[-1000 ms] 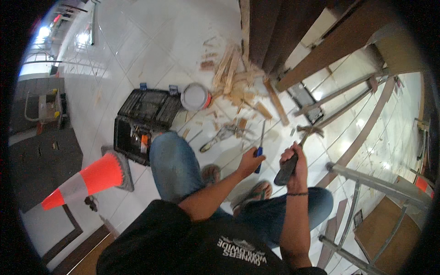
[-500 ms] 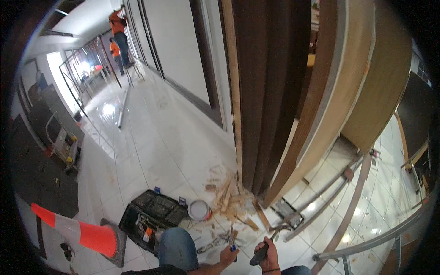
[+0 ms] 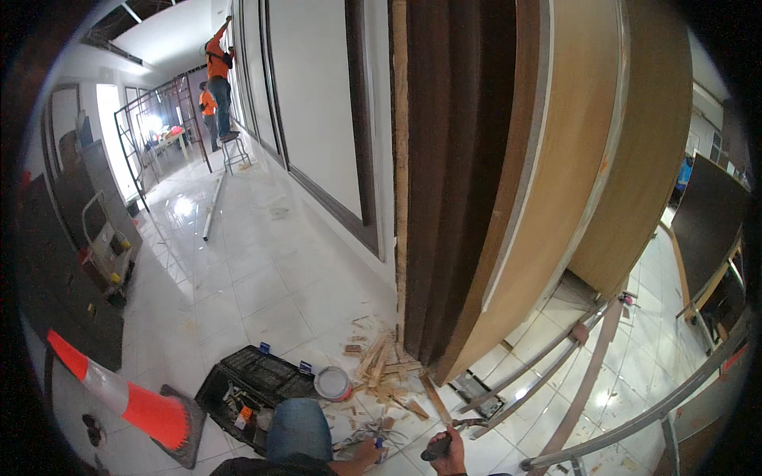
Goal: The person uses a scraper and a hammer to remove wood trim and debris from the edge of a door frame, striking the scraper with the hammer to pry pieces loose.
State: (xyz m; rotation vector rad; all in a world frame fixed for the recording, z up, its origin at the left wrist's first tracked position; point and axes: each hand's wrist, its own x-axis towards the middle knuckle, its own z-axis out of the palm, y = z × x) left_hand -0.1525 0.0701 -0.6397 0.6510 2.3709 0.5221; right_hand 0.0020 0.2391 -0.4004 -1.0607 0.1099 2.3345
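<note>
Low in the middle, my left hand (image 3: 367, 454) is closed round a short blue-handled tool (image 3: 379, 444); its working end is too small to make out. My right hand (image 3: 451, 455) grips the black handle of a hammer (image 3: 436, 449), whose metal head points away from me over the floor. Loose metal tools (image 3: 373, 431) lie just beyond my left hand. Past them, splintered wood pieces (image 3: 384, 366) are scattered at the foot of a tall dark-brown panel (image 3: 444, 198). My bent knee (image 3: 298, 432) is left of my hands.
An open black toolbox (image 3: 232, 401) and a round tin (image 3: 332, 384) stand beside my knee. An orange-and-white cone (image 3: 131, 401) leans at the left. Curved metal bars (image 3: 583, 373) cross the right side. Far back, a worker in orange (image 3: 218, 67) stands on a stool (image 3: 234, 155).
My view has tilted up and shifted right, so most things sit lower or further left. Both hands keep their tools. The worker on the stool now reaches an arm up the wall.
</note>
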